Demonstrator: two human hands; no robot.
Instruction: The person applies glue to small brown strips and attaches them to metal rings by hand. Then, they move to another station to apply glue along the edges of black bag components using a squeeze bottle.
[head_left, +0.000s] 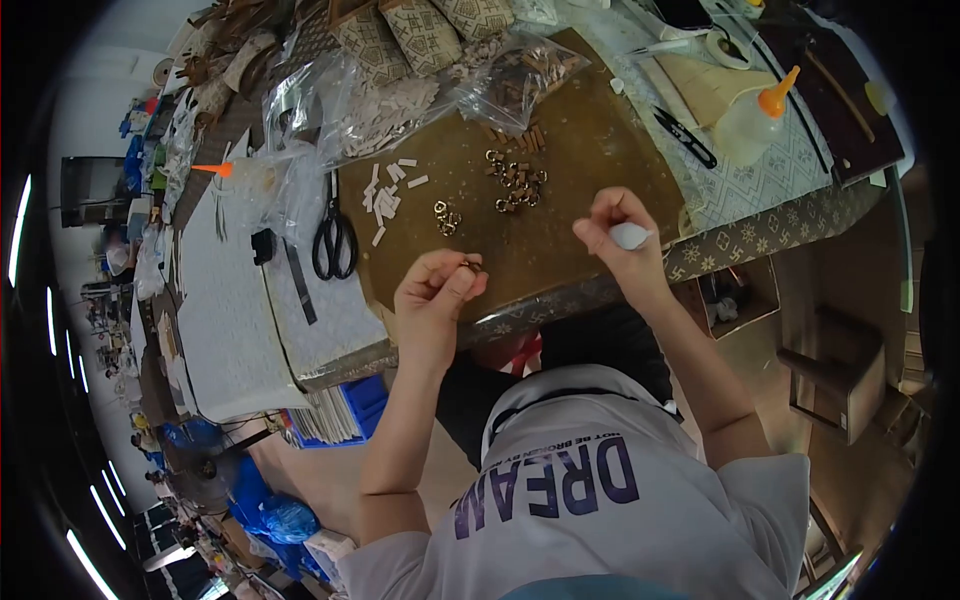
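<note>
My left hand (430, 292) pinches a small dark brass-coloured metal piece (471, 265) between thumb and fingertips, above the front edge of the brown work mat (590, 130). Its exact kind is too small to tell. My right hand (622, 240) is raised at the mat's right front, fingers curled, with a small white object (630, 236) against the palm. Between the hands and farther back lie a cluster of brass rings with brown strips (520, 185) and a smaller group of brass rings (447, 217). White strips (383, 197) are scattered at the left.
Black scissors (335, 240) lie left of the mat, black snips (685, 138) to its right. Glue bottles with orange tips (750, 125) stand on both sides. Plastic bags of strips (390, 115) and patterned pouches (400, 40) fill the back. A wooden stool (835, 375) stands at right.
</note>
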